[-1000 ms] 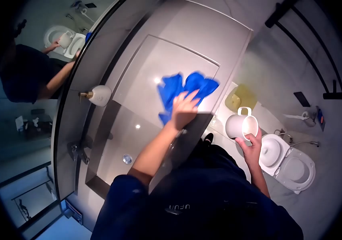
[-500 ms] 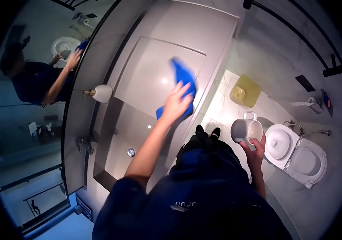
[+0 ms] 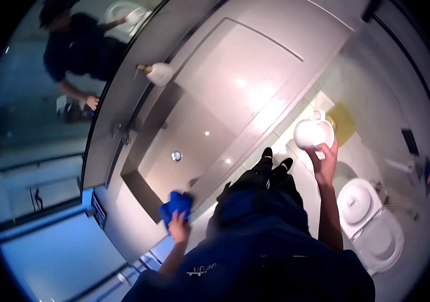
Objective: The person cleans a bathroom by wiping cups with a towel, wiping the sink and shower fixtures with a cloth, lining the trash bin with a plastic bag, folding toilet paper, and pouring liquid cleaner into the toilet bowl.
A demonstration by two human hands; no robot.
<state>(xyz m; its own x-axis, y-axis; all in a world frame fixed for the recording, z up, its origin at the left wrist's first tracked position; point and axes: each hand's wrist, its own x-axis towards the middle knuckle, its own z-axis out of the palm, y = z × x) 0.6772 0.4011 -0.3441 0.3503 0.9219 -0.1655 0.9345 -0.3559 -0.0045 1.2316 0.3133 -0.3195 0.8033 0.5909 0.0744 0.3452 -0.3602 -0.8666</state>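
At the near left end of the sink counter, my left hand (image 3: 178, 229) holds a bunched blue cloth (image 3: 175, 205). The cloth lies over the front corner of the basin, and motion blurs its edges a little. Out to the right, above the floor, my right hand (image 3: 326, 158) grips a white mug (image 3: 313, 133) from below, its handle pointing away from me. Between them sits the rectangular sink basin (image 3: 195, 118) with a round metal drain (image 3: 176, 156). Bright wet-looking glare shows on the flat counter (image 3: 255, 65) beyond the basin.
A white soap dispenser (image 3: 160, 74) stands behind the basin near the tap (image 3: 122, 133). The mirror (image 3: 39, 121) runs along the left. To the right are a toilet (image 3: 358, 204) with its lid raised and a yellow bin (image 3: 343, 123) on the floor.
My left hand has carried the blue cloth from the far counter back to the basin's near corner. The view has turned, and the mug now appears higher in the picture.
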